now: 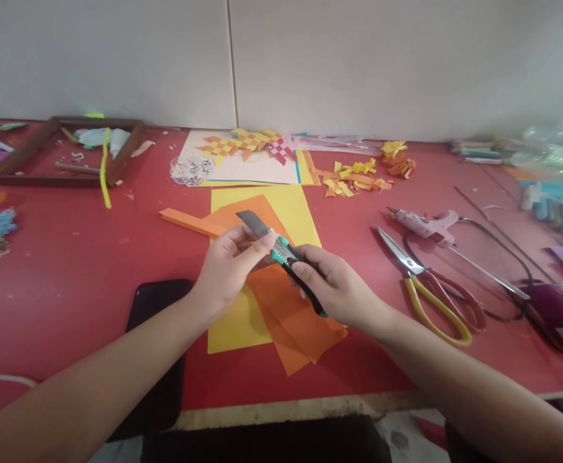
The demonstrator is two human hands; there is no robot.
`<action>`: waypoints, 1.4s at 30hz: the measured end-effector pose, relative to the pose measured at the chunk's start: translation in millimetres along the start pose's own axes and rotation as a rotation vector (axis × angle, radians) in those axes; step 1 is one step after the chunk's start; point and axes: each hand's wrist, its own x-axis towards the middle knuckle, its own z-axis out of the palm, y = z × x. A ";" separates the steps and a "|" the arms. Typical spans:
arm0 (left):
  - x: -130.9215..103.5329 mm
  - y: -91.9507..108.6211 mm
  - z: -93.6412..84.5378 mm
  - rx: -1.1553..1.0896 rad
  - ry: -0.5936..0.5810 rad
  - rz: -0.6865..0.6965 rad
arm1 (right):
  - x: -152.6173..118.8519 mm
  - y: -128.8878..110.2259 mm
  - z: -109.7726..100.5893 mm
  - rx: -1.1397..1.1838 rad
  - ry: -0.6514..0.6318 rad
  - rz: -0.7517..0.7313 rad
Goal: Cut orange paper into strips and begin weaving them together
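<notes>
Between my two hands is a utility knife (281, 253) with a black and teal handle, its wide blade extended toward the upper left. My right hand (332, 280) wraps round the handle. My left hand (230, 267) pinches the knife's metal front end near the base of the blade, thumb on top. Beneath the hands lie orange paper sheets (291, 321) over a yellow paper sheet (223, 328). A folded orange strip (187, 220) sticks out to the left of my left hand.
Scissors (416, 276), a pink glue gun (428, 226) and its cord lie on the right. A black phone-like slab (158, 360) is at left front. Woven paper fish (245, 143), paper scraps (353, 178) and a wooden frame (25, 151) sit along the back of the red table (69, 289).
</notes>
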 end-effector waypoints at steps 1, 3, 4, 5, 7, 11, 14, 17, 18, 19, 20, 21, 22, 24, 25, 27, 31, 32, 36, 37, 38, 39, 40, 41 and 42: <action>0.0 0.3 0.1 0.005 0.027 -0.008 | 0.1 0.1 0.5 -0.003 -0.001 -0.008; -0.3 1.4 -0.2 0.011 0.082 -0.013 | 0.5 0.2 1.7 -0.010 -0.006 -0.021; -0.3 1.9 -0.6 0.013 0.102 -0.009 | 0.6 0.3 2.4 -0.015 -0.010 -0.027; -0.2 2.4 -1.0 0.015 0.115 -0.003 | 0.7 0.5 3.1 -0.018 -0.014 -0.029; 0.4 3.1 -2.1 0.028 0.132 0.010 | 0.6 0.9 4.5 -0.013 -0.022 -0.031; 2.4 3.0 -4.1 0.077 0.176 0.039 | -1.0 1.0 5.1 0.044 -0.099 -0.038; 2.7 2.6 -5.1 0.093 0.197 0.058 | -2.4 -0.6 2.8 0.098 -0.214 -0.001; 2.1 2.7 -5.6 0.111 0.210 0.070 | -4.0 -3.1 0.5 0.101 -0.242 0.037; 2.0 2.9 -5.7 0.120 0.213 0.078 | -4.7 -3.9 0.3 0.104 -0.241 0.032; 2.1 3.2 -5.7 0.129 0.215 0.088 | -5.3 -4.4 0.4 0.113 -0.242 0.020; 2.2 3.6 -5.7 0.137 0.218 0.098 | -5.9 -4.8 0.8 0.125 -0.245 0.004; 2.4 3.9 -5.6 0.142 0.222 0.106 | -6.4 -4.8 1.4 0.134 -0.246 -0.012; 2.6 4.2 -5.6 0.145 0.226 0.112 | -6.8 -4.6 2.0 0.135 -0.245 -0.027; 3.3 4.6 -5.7 0.140 0.232 0.114 | -6.9 -3.2 3.2 0.119 -0.228 -0.049; 3.7 4.8 -5.8 0.135 0.240 0.116 | -6.6 -2.2 3.7 0.111 -0.213 -0.056; 4.6 5.1 -6.4 0.127 0.262 0.124 | -5.5 0.2 4.5 0.121 -0.171 -0.054; 6.1 5.6 -6.8 0.090 0.287 0.113 | -3.4 4.1 7.0 0.187 -0.105 0.005; 6.2 5.5 -6.4 0.077 0.274 0.102 | -3.1 4.6 8.0 0.196 -0.090 0.014; 4.4 3.9 -3.0 0.034 0.128 -0.004 | -1.9 4.6 12.6 0.281 -0.048 0.030; 3.6 3.2 -2.1 0.046 0.063 -0.046 | -1.3 4.5 13.3 0.312 -0.049 0.037; 2.6 2.3 -1.4 0.074 -0.002 -0.078 | -0.7 4.4 13.7 0.338 -0.049 0.043; 1.6 1.5 -0.8 0.117 -0.057 -0.092 | -0.1 4.5 13.9 0.355 -0.049 0.049; 0.5 0.6 -0.4 0.166 -0.094 -0.089 | 0.4 4.6 14.0 0.363 -0.048 0.055; -0.6 -0.3 -0.1 0.214 -0.109 -0.075 | 0.8 4.9 14.0 0.363 -0.049 0.059; -1.7 -1.3 0.0 0.253 -0.110 -0.057 | 1.0 5.2 14.0 0.360 -0.048 0.059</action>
